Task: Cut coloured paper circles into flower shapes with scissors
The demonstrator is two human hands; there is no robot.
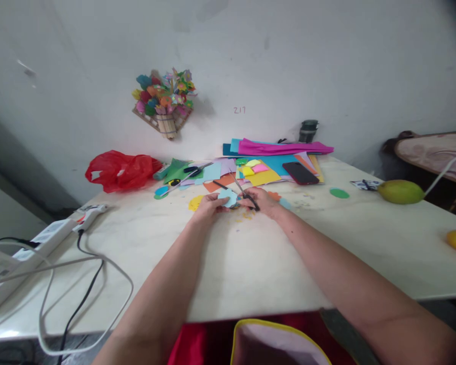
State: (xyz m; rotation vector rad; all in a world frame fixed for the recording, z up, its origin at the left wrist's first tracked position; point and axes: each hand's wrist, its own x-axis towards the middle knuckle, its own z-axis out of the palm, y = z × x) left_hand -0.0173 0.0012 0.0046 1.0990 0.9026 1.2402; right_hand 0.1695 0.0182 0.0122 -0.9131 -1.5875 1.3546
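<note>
Pinched in my left hand (209,207) is a light blue paper cutout (227,196) with a wavy, flower-like edge. My right hand (264,200) grips dark-handled scissors (252,201), their blades apart and pointing up and away, beside the cutout's right side. Whether the blades touch the paper I cannot tell. A yellow paper piece (195,203) lies just left of my left hand. Orange paper (274,195) and pale blue paper (285,203) lie by my right wrist. Small yellow scraps (247,216) are scattered below the hands.
Behind the hands lie coloured sheets (266,178), a phone (300,173) and second scissors (197,170). A red plastic bag (121,171) sits back left. Power strips (41,238) and loose cables (131,284) occupy the left edge. A green fruit (401,192) and green paper oval (339,193) lie right.
</note>
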